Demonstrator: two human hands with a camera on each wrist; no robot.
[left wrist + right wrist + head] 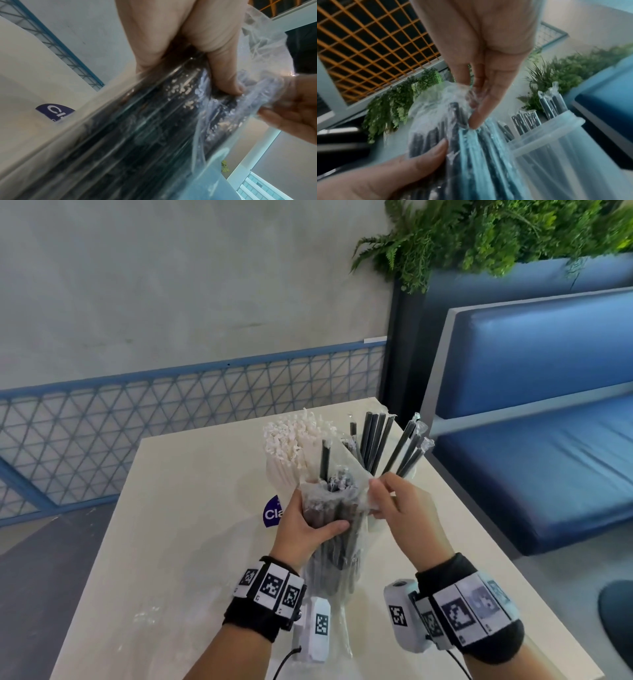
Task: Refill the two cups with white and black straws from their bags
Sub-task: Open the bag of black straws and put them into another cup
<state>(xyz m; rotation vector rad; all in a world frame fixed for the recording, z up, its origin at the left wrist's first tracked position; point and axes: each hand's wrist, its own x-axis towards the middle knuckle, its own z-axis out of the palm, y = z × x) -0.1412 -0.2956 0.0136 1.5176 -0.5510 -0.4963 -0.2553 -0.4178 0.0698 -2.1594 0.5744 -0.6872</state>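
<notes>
- Left hand (301, 529) wrapped round bag of black straws (337, 542), frame centre.
- Right hand (394, 498) pinching slippery film mouth.
- Light, loose; best gripped mid-bundle.

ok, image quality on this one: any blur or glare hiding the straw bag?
Head view: sharp, evenly lit, bag of black straws readable.
Left wrist view: bag blurred, with white glare specks on the plastic under the left hand.
Right wrist view: soft all over, strong wide-angle bending; right hand pinches the plastic, clear cup hazy.

Left hand (306, 526) grip wrapped around a bag, right hand (399, 501) fingertips pinching its edge, both forearms raised
</notes>
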